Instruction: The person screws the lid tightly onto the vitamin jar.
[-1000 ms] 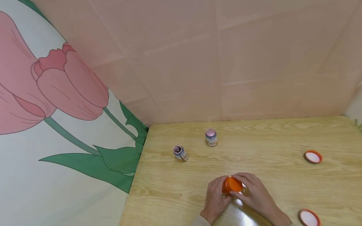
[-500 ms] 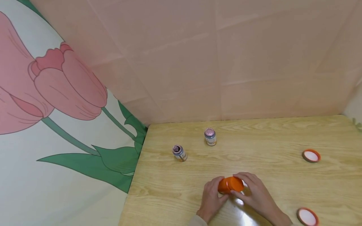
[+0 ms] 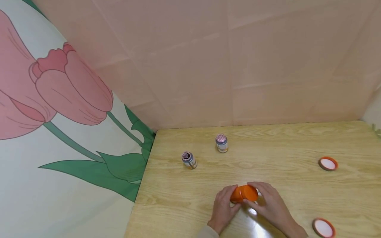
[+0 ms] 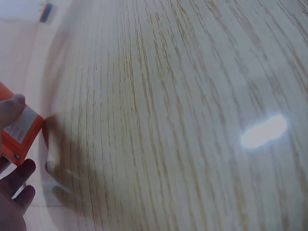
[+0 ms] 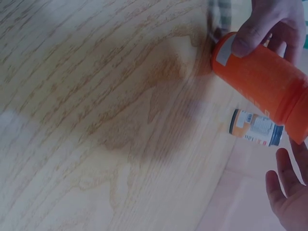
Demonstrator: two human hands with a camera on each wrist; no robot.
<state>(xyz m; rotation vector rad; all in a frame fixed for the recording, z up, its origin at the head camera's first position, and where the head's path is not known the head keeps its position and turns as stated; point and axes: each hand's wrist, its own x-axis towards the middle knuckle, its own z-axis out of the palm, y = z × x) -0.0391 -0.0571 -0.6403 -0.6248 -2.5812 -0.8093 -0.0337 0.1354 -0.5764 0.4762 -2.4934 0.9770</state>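
Note:
An orange bottle (image 3: 236, 195) with an orange cap (image 3: 250, 193) is held tilted just above the table, its cap end toward the right. My left hand (image 3: 223, 208) grips the bottle's body, thumb near its base over a pale label, as the right wrist view also shows. At the other end, my right hand (image 3: 270, 205) pinches the cap between thumb and fingers. The right wrist view has the bottle (image 5: 260, 82) at upper right, with the cap (image 5: 299, 120) cut by the frame edge. Only part of the bottle (image 4: 21, 130) enters the left wrist view.
Two small jars stand beyond my hands: one jar (image 3: 189, 160) with a torn foil top, another jar (image 3: 221, 143) topped with pink patterned foil. At right lie two upturned orange-rimmed lids, a far lid (image 3: 328, 163) and a near lid (image 3: 323, 228). A curtain wall (image 3: 190, 72) borders the table.
The bottle has gone from steeper to more tilted, showing more of its body. My left hand shifted slightly left with it; my right hand stayed on the cap.

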